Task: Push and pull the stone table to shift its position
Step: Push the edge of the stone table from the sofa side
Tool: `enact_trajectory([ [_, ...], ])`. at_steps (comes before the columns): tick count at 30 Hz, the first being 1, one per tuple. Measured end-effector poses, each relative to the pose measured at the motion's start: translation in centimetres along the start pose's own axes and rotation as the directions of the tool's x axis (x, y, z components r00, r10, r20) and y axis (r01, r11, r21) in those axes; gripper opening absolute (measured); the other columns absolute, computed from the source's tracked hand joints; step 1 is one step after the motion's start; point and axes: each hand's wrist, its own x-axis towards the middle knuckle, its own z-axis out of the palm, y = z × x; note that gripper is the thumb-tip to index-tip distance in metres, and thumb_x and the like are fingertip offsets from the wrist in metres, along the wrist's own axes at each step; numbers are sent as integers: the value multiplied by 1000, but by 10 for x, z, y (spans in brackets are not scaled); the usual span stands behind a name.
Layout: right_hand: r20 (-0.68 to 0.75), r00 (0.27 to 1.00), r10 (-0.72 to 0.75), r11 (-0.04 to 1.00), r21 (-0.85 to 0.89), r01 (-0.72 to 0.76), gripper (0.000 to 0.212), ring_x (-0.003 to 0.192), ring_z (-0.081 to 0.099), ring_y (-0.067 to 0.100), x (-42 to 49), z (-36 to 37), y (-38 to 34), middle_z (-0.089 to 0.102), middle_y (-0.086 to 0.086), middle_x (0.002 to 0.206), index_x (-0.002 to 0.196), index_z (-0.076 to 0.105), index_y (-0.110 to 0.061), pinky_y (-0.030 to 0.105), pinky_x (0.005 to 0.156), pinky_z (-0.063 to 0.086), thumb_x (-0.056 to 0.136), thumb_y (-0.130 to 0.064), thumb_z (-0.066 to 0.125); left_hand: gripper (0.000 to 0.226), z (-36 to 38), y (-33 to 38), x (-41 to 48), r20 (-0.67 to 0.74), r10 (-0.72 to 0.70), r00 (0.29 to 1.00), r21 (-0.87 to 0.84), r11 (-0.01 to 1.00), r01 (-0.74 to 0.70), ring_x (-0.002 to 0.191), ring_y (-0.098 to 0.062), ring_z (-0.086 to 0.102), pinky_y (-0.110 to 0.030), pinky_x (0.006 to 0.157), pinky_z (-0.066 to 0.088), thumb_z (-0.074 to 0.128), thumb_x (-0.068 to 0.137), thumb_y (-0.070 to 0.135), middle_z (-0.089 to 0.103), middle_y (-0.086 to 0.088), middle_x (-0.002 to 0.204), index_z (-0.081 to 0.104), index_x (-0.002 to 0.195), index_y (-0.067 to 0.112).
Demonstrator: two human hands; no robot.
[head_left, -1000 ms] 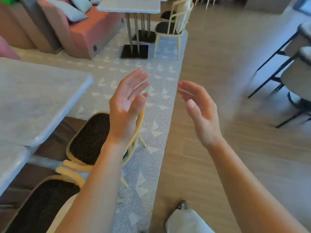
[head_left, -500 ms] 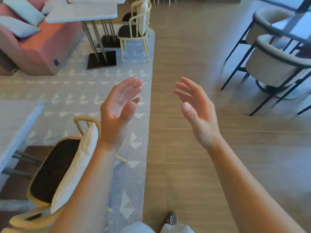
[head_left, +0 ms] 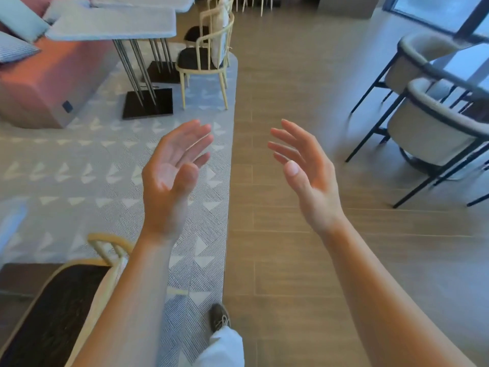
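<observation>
Both of my hands are raised in front of me, palms facing each other, fingers spread, holding nothing. My left hand (head_left: pixel 173 170) hovers over the patterned rug and my right hand (head_left: pixel 308 172) over the wood floor. A pale stone table (head_left: pixel 111 23) on thin metal legs with a black base plate stands far ahead at upper left, well beyond my reach. A sliver of another pale stone tabletop (head_left: pixel 10 223) shows blurred at the left edge.
A cream-framed chair with dark seat (head_left: pixel 60 308) stands at lower left beside my left arm. Another cream chair (head_left: pixel 205 59) sits by the far table, next to a pink sofa (head_left: pixel 45 83). Grey armchairs with black legs (head_left: pixel 434 128) stand at right. A patterned rug (head_left: pixel 79 176) covers the left floor.
My view has swung right and forward: the near stone tabletop has slid almost out at the left, and the far table and the grey chairs have come closer. Both hands stay open.
</observation>
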Motion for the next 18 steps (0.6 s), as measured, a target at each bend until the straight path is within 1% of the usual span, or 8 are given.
enact_trajectory([
  [2,-3,1000,-11,1000,-14,11,105,134,64,21,38,7,10,60,12,148,154,44,-5,43,114,52,83,-80,62,88,-10,-12,39,-14,12,1000,-21,1000,-12,138,-32,65,-49,113,52,75,72,83,72,4,137,60,137,26],
  [4,-8,1000,-14,1000,-24,14,104,134,64,22,72,14,17,60,12,147,154,44,-5,43,114,52,83,-80,62,90,-17,-21,75,-9,2,1000,-25,1000,-2,137,-31,65,-47,112,52,76,72,83,72,3,137,59,137,24],
  [9,-25,999,-19,1000,-16,19,106,134,64,24,143,27,38,60,14,148,154,44,-2,41,113,53,83,-80,62,88,-31,-39,151,10,-6,1000,-26,1000,6,135,-29,66,-45,110,53,76,72,83,73,3,136,60,136,24],
  [12,-24,999,-22,1000,-20,21,106,134,64,24,184,29,54,59,15,149,153,44,-2,40,113,53,84,-79,62,83,-35,-56,193,19,-6,1000,-27,1000,7,137,-31,65,-49,112,53,75,74,81,72,2,137,62,136,28],
  [14,-27,999,-21,1000,-14,21,105,134,64,24,212,27,67,58,15,150,153,44,-3,39,113,53,84,-79,62,83,-35,-70,220,25,-7,1000,-17,1000,7,137,-31,65,-51,113,52,74,74,82,72,3,137,61,136,27],
  [18,-25,999,-37,999,3,37,104,133,65,23,275,20,102,58,14,151,153,44,-3,33,110,53,84,-79,62,88,-30,-100,282,31,-11,999,4,1000,10,138,-31,65,-49,114,52,75,73,83,71,3,138,60,137,24],
])
